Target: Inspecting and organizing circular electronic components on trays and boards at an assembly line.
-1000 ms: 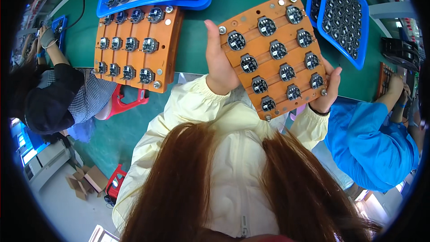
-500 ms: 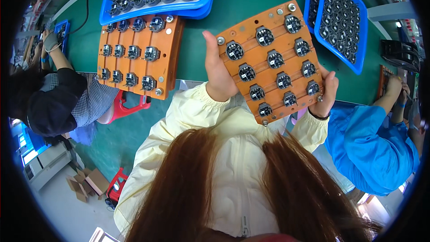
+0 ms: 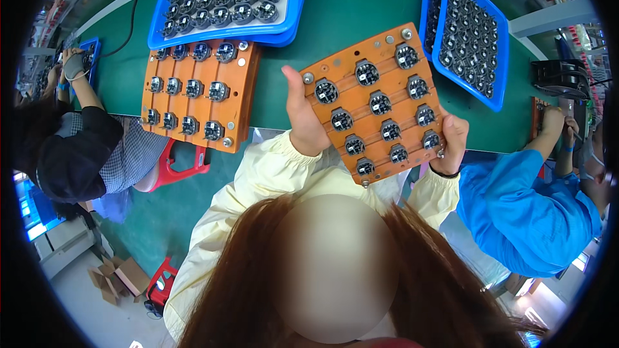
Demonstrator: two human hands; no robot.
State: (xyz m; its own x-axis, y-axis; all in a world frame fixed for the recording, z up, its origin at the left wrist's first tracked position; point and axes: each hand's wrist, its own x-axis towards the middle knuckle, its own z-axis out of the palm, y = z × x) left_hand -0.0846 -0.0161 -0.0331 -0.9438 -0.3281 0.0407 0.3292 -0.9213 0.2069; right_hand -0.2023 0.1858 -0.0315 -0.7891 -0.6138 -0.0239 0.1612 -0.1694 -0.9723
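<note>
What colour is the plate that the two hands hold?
The plate is orange; the head view shows it best.

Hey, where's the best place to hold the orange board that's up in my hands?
Probably by opposite side edges, coming from left and right, as your left hand and right hand do. The orange board is a flat slab, and small black parts stud the face toward you, so stay near its rim.

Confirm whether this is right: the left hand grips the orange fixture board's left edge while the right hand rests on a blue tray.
Wrong about the right hand: the head view shows it gripping the right edge of the orange fixture board. The left hand does grip the left edge.
</note>
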